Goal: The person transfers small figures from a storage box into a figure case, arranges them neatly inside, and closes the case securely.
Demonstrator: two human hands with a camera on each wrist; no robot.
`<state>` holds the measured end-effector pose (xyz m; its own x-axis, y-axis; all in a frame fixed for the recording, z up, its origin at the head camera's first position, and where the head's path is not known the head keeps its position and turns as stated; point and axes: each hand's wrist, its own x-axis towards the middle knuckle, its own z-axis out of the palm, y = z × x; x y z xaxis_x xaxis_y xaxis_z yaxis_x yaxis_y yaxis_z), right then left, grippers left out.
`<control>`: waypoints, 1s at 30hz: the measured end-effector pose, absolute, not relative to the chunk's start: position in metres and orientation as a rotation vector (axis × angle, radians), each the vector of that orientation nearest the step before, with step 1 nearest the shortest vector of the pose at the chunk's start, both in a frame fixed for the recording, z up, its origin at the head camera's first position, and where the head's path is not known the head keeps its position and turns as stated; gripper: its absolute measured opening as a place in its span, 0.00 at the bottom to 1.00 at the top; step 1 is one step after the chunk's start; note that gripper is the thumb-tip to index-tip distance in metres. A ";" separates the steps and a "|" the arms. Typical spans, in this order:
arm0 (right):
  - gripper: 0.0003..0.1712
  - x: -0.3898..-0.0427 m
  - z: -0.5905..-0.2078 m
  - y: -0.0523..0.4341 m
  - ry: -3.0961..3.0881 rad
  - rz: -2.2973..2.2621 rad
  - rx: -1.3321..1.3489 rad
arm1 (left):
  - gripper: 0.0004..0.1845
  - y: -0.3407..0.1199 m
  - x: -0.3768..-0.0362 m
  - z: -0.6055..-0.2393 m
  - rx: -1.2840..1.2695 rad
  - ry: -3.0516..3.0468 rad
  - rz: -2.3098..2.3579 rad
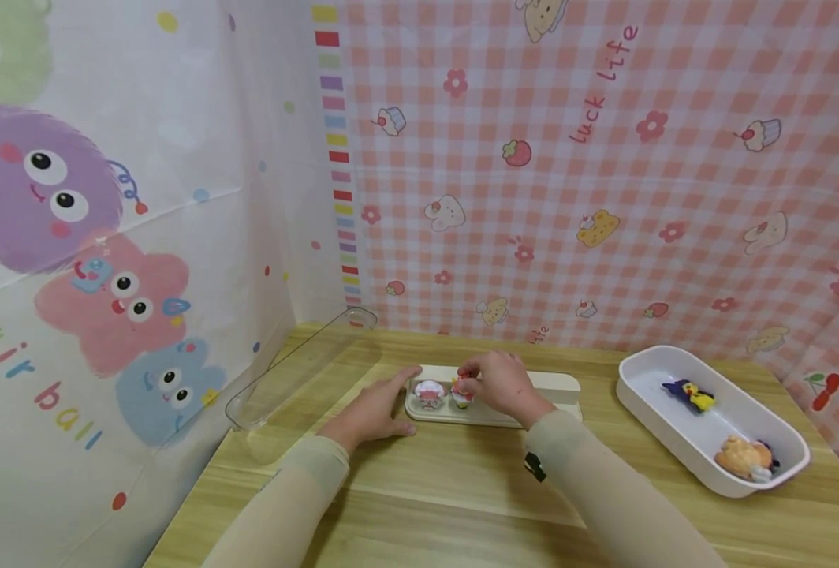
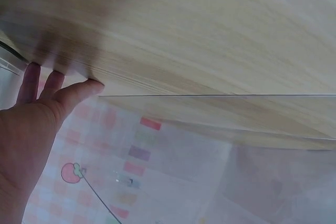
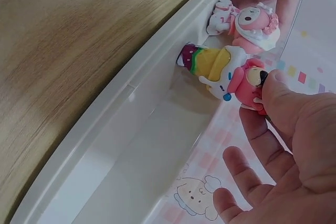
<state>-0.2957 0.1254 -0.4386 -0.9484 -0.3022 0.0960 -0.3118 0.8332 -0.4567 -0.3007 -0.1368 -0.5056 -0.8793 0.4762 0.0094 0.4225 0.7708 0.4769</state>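
Observation:
My right hand (image 1: pixel 501 386) pinches a small toy figurine (image 3: pixel 215 72) between thumb and index finger. The figurine has a pink head, a white and yellow body and a purple foot, and it stands over a long cream display base (image 3: pixel 142 124). Beside it, at the base's left end, sits a pink-and-white figurine (image 1: pixel 429 394). My left hand (image 1: pixel 373 410) rests around that left end, its thumb in front and its fingers stretched toward the back. In the left wrist view most of the base is out of sight.
To the left, a clear plastic cover (image 1: pixel 299 371) stands on the wooden table (image 1: pixel 434 505). A white tub (image 1: pixel 664 434) on the right holds a dark-and-yellow figurine (image 1: pixel 691 396) and an orange-tan one (image 1: pixel 744 457). Patterned cloth (image 1: pixel 462 173) hangs behind.

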 end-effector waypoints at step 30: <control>0.35 -0.295 -0.444 0.132 -3.016 0.830 0.535 | 0.58 -0.136 -0.301 -0.505 0.686 2.851 0.735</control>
<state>-0.2951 0.1319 -0.4443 -0.9426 -0.3288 0.0582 -0.3123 0.8064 -0.5022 -0.3006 -0.1358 -0.5055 -0.8903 0.4553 -0.0011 0.3981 0.7796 0.4836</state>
